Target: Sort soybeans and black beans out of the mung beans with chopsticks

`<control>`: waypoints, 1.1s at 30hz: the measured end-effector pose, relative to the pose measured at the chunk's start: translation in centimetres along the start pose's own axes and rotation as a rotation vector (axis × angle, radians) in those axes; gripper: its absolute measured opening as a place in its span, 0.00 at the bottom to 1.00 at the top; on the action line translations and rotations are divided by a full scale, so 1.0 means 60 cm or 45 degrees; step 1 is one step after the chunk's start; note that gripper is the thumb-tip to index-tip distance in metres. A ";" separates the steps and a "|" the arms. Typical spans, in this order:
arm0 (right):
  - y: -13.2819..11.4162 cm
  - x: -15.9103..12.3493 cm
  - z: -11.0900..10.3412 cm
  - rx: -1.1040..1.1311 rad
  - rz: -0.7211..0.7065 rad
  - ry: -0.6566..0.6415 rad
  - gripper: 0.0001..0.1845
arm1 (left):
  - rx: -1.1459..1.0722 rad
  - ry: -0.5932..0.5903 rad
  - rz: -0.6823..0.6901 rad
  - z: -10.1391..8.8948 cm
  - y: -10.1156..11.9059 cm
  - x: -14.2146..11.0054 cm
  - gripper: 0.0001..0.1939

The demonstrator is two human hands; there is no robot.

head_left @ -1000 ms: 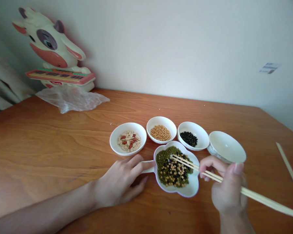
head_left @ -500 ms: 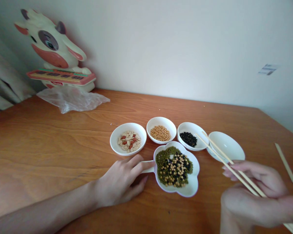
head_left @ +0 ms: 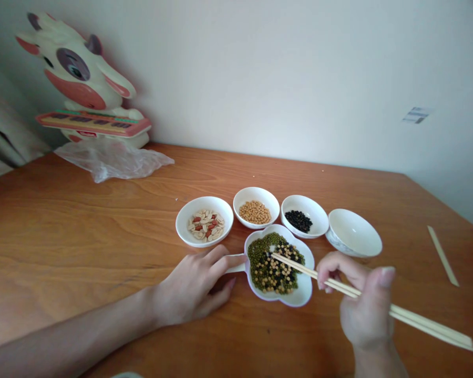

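Observation:
My left hand [head_left: 199, 283] grips the short handle of a white flower-shaped dish [head_left: 306, 286], its fingers closed over the handle. Mixed beans [head_left: 278, 268], green, black and yellow, cover most of the dish. In my right hand [head_left: 358, 299] is a pair of wooden chopsticks [head_left: 413, 317], tips together among the beans; whether a bean is between them I cannot tell. Behind the dish stand a bowl of peanuts and pale seeds [head_left: 181, 226], a bowl of yellow soybeans [head_left: 256, 192], a bowl of black beans [head_left: 319, 220] and an empty white bowl [head_left: 357, 231].
A cow-shaped toy keyboard [head_left: 90, 100] stands at the back left against the wall, with a clear plastic bag [head_left: 118, 163] before it. At the right lies a pale flat strip [head_left: 443, 257]. Small crumbs dot the wooden table [head_left: 82, 220].
My right hand has swung the chopsticks from near the empty bowl, left and down into the beans; their tips have come together. My left hand keeps holding the dish handle.

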State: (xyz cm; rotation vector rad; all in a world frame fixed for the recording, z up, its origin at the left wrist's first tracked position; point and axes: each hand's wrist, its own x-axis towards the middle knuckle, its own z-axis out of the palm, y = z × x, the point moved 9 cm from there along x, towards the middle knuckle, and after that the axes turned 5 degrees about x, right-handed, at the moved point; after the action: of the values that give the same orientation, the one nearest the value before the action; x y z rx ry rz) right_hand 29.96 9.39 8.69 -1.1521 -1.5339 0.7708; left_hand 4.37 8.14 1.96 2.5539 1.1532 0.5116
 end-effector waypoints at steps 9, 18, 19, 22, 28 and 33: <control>0.041 -0.004 0.028 0.024 0.078 -0.170 0.45 | 0.019 -0.002 0.005 -0.002 0.001 0.002 0.27; 0.039 0.004 0.027 -0.093 0.047 -0.186 0.43 | 0.010 -0.003 0.011 -0.002 0.002 -0.001 0.28; 0.039 0.004 0.024 -0.099 0.044 -0.176 0.42 | 0.010 0.002 0.010 -0.002 0.002 -0.001 0.29; 0.041 0.000 0.021 -0.089 0.039 -0.176 0.43 | 0.012 0.012 0.007 -0.002 0.001 -0.002 0.29; 0.047 -0.002 0.031 -0.020 0.066 -0.196 0.44 | 0.018 0.011 0.004 -0.001 0.000 -0.002 0.28; 0.029 -0.002 0.040 -0.073 0.117 -0.127 0.42 | 0.026 0.009 0.009 -0.001 0.000 -0.002 0.28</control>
State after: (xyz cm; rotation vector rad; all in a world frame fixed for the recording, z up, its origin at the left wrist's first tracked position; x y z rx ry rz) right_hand 28.15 10.09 6.45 -1.2495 -1.6032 0.8612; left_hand 4.31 8.04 1.98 2.5764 1.1578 0.5140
